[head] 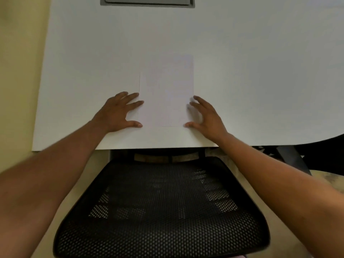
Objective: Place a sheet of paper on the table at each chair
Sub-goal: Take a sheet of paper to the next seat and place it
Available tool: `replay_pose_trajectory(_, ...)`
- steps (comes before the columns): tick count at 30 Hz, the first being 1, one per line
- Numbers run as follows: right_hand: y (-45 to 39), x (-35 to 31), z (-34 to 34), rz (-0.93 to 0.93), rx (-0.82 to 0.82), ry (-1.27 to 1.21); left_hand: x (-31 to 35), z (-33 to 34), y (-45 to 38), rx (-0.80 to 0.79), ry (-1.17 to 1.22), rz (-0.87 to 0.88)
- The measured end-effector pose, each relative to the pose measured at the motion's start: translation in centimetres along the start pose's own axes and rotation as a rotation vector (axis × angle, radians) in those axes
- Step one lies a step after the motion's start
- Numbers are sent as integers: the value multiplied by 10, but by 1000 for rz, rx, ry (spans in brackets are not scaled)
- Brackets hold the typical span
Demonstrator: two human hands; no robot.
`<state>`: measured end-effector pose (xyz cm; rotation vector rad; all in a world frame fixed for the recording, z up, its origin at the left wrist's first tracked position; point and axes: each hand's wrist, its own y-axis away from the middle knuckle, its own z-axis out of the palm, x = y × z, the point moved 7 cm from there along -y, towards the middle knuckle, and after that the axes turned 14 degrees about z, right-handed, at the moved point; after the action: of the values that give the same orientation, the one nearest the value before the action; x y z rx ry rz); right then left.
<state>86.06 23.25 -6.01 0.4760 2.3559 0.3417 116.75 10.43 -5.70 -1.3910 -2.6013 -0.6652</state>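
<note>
Two hands lie flat on the white table (242, 81), one at each long side of a single sheet (166, 91) of white paper. The sheet lies flat on the table, its long edges running away from the person, its near short edge a little way in from the table's near edge. It sits straight ahead of a black mesh chair (162, 207), whose back fills the lower middle of the view and is tucked up against the table's near edge.

The left hand (119, 112) rests palm down, fingers straight and spread. Its fingertips reach the sheet's left edge and its thumb points at the sheet's near left corner; whether they press on the paper or only meet its edge cannot be told. The right hand (205, 116) mirrors it on the other side, palm down and fingers spread, fingertips at the right edge, thumb toward the near right corner. Neither hand curls around anything.

Both bare forearms reach in from the lower corners, passing on either side of the chair back.

At the far edge of the table, top centre, a grey hatch (147, 1) is set into the surface. At the right, a dark chair part (323, 155) shows below the table's curved edge.
</note>
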Motion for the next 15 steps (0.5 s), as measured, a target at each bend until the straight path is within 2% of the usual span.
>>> replay_pose_trajectory(5,8,13,2,-15,1,16,2,-3,-2,49,-59,10)
replay_pose_trajectory(15,-11,7,5,-46,35,84,-16,-7,-13,114,7,-51)
